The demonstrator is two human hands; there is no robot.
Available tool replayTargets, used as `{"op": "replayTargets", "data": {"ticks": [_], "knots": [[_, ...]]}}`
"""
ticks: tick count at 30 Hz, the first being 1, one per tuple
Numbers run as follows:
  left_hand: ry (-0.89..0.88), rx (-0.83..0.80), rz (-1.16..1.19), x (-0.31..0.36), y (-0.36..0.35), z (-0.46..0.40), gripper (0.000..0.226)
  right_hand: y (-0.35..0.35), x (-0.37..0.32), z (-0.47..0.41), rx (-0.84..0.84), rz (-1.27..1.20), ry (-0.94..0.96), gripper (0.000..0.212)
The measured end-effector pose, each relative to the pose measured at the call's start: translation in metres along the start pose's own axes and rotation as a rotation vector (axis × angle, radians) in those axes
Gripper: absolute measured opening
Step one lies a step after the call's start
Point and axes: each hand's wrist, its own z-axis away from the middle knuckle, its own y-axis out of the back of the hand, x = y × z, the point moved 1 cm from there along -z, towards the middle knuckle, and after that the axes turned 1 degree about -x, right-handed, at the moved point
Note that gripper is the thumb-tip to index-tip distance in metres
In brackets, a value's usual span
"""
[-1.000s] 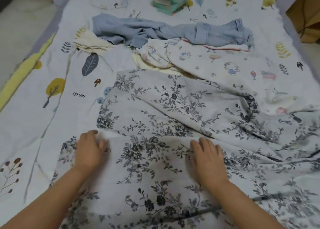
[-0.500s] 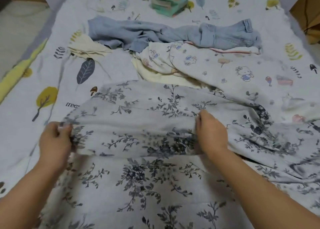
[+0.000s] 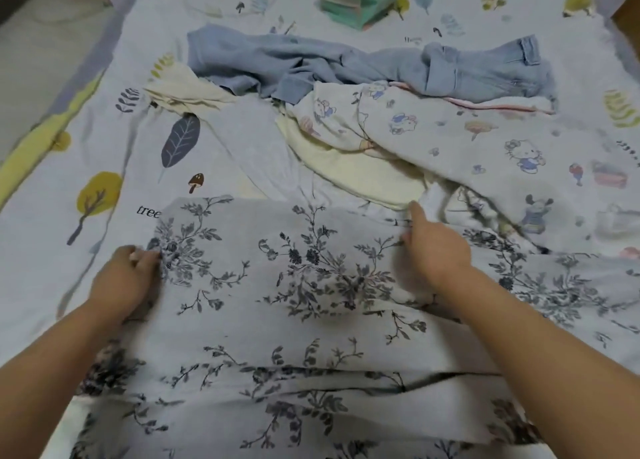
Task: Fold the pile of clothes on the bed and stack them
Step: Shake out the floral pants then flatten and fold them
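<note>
White cotton garment with grey floral print [image 3: 311, 285] is spread on the bed's leaf-patterned sheet [image 3: 69, 153]. Left hand [image 3: 128, 278] pinches its left edge; right hand [image 3: 433, 250] grips the top fold. Edges should be aligned and creases smoothed flat.

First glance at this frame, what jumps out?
The grey floral cloth fills the near half of the bed, with the left hand gripping its left edge and the right hand on its far edge. Behind lie a cartoon-print cloth at right and rumpled blue jeans across the back, unfolded.
</note>
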Motion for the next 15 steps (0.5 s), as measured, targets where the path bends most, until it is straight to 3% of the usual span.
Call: {"op": "replayTargets", "data": {"ticks": [3,7,12,15], "knots": [[-0.002,-0.032,0.020,0.026,-0.009,-0.003,0.036,0.006,-0.003,-0.018,0.062,0.067,0.031,0.023],[-0.035,0.246,0.018,0.023,0.014,-0.017,0.028,0.015,-0.010,-0.035,0.385,-0.193,-0.021,0.010],[-0.110,0.324,-0.081,0.048,0.015,-0.018,0.047,0.001,-0.035,-0.020,0.103,-0.376,0.074,0.054],[-0.394,0.263,-0.148,0.072,-0.007,0.033,0.047,-0.024,-0.045,0.037,0.095,-0.208,0.207,0.063]]}}
